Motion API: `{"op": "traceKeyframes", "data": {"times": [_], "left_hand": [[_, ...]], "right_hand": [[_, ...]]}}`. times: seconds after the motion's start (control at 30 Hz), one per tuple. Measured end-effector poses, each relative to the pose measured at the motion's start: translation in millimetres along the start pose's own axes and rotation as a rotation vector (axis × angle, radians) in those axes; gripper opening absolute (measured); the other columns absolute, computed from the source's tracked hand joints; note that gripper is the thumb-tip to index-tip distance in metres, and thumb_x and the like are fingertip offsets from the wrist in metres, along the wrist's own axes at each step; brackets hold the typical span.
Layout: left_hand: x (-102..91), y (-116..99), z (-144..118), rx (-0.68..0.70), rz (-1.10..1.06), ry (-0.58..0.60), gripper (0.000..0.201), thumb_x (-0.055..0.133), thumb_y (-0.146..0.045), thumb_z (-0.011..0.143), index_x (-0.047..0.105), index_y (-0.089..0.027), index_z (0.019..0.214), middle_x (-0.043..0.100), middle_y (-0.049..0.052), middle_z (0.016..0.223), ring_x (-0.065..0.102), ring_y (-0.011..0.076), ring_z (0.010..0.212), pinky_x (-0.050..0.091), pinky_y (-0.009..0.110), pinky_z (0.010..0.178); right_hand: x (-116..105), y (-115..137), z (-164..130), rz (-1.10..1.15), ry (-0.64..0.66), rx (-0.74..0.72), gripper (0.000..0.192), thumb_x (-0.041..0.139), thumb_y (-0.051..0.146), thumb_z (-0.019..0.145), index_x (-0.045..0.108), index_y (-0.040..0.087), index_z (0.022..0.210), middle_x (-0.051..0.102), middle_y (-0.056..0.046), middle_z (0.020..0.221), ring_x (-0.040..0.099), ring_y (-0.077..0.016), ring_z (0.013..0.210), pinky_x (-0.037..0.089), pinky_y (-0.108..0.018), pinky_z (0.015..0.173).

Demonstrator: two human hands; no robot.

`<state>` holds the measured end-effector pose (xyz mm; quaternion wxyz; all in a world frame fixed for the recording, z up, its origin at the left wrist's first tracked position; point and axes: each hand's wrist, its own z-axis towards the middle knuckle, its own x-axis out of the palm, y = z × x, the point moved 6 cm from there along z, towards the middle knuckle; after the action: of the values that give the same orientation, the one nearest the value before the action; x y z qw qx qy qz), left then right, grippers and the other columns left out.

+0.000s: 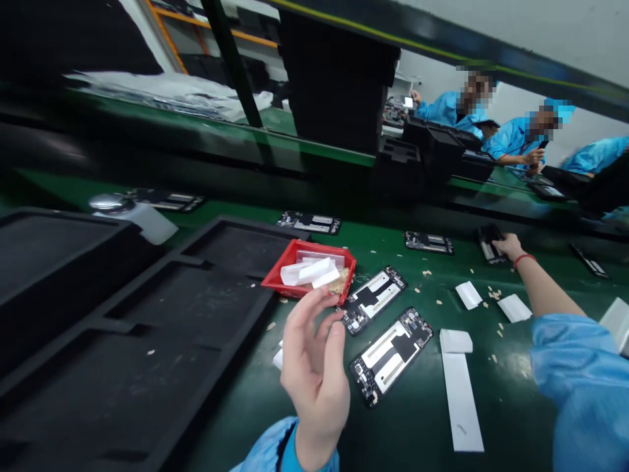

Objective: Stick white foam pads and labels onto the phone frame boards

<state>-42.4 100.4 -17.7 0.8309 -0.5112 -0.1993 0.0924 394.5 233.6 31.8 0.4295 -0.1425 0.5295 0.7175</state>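
My left hand (317,377) is raised with its fingers curved and apart, holding nothing, in front of a red bin (275,282) with white papers in it. Just right of that hand lie two opened phones (392,357) with bare circuit boards and white strips, one behind the other. My right hand (511,247), with a red band at its wrist, reaches far out to the right. Its fingers close on the edge of another opened phone (490,244) at the back of the green bench; the fingertips are partly hidden.
Black trays (191,328) cover the left side. More opened phones (428,242) lie in a row along the back. A white paper strip (462,400) and small tan scraps (494,293) lie on the green surface (511,419). Co-workers in blue (515,141) sit beyond the bench.
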Motion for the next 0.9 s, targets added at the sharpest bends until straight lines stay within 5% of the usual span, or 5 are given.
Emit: {"op": "traceKeyframes", "data": {"times": [0.37,0.53,0.7,0.8,0.9], "left_hand": [[9.6,14,-1,0.008,0.13,0.049,0.03,0.064,-0.015,0.091,0.07,-0.024,0.119,0.066,0.007,0.123,0.067,0.0162,0.108,0.058,0.021,0.084],[17.9,31,-3,-0.167,0.11,0.16,0.015,0.063,-0.021,0.091,0.072,-0.019,0.102,0.074,0.005,0.095,0.071,0.0141,0.086,0.058,0.023,0.08],[35.8,44,-19,-0.424,-0.055,0.309,0.044,0.069,-0.04,0.089,0.06,-0.022,0.128,0.069,0.011,0.127,0.071,0.022,0.109,0.06,0.03,0.086],[36.8,41,-23,-0.423,-0.059,0.308,0.04,0.065,-0.047,0.091,0.062,-0.021,0.12,0.072,0.011,0.122,0.072,0.0239,0.106,0.06,0.033,0.086],[34.8,32,-24,-0.27,0.052,0.349,0.031,0.059,-0.045,0.096,0.068,-0.018,0.11,0.075,0.01,0.109,0.073,0.0246,0.103,0.06,0.035,0.089]], "right_hand": [[143,-35,31,-0.238,0.586,-0.113,0.032,0.064,0.035,0.097,0.063,0.016,0.123,0.065,-0.009,0.126,0.066,-0.0236,0.11,0.056,-0.046,0.094],[119,11,13,-0.239,0.459,-0.149,0.041,0.075,0.039,0.085,0.065,0.015,0.116,0.066,-0.012,0.122,0.064,-0.0289,0.111,0.051,-0.05,0.1],[110,104,-101,-0.043,0.318,-0.27,0.066,0.083,0.04,0.067,0.056,0.021,0.124,0.061,-0.011,0.122,0.063,-0.0296,0.109,0.055,-0.045,0.095],[114,149,-169,0.105,0.364,-0.315,0.07,0.084,0.037,0.067,0.051,0.022,0.126,0.059,-0.011,0.12,0.064,-0.0277,0.108,0.059,-0.041,0.088],[107,173,-192,0.259,0.271,-0.305,0.061,0.08,0.033,0.075,0.049,0.024,0.127,0.054,-0.013,0.131,0.059,-0.0293,0.122,0.056,-0.044,0.096]]}}
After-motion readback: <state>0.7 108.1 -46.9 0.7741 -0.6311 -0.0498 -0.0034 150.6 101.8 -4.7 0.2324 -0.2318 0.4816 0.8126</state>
